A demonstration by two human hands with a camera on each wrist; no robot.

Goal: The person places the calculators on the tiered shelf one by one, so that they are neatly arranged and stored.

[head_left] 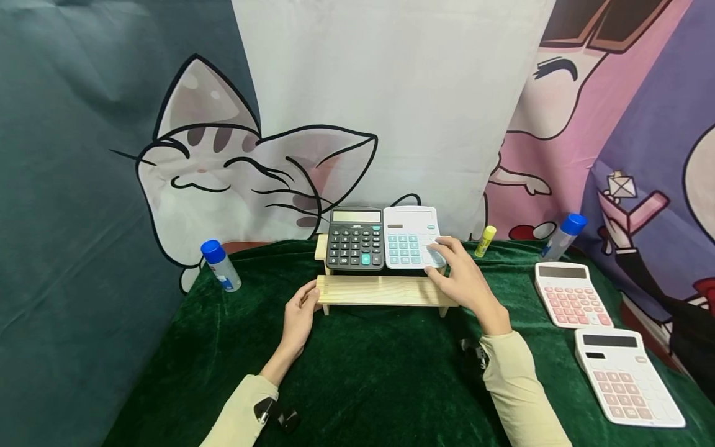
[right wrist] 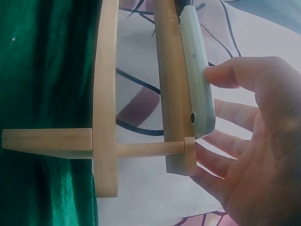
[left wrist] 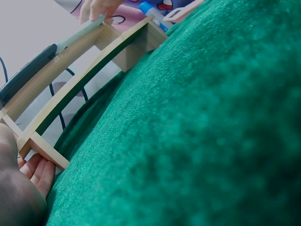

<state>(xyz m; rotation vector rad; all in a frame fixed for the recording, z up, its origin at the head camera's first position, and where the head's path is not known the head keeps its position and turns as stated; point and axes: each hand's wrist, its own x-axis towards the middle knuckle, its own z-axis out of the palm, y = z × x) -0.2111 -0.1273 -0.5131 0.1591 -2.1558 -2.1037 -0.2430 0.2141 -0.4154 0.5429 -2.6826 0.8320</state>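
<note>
A light wooden two-tier rack [head_left: 385, 290] stands on the green cloth. On its upper tier lean a black calculator [head_left: 355, 245] at left and a white calculator with blue keys [head_left: 412, 245] at right. My left hand [head_left: 298, 318] grips the left end of the lower board, its fingers around the end leg in the left wrist view. At the white calculator's lower right is my right hand [head_left: 463, 277], fingers spread and loosely bent. The right wrist view has its thumb [right wrist: 228, 73] touching the calculator's face, with the other fingers near the rack's right end.
Two white calculators with pink keys [head_left: 572, 295] [head_left: 628, 377] lie to the right. A blue-capped bottle [head_left: 221, 267] stands at left and another blue-capped bottle [head_left: 563, 238] at back right. A yellow glue stick [head_left: 485, 242] is behind my right hand. A cartoon-printed backdrop [head_left: 419, 112] hangs behind.
</note>
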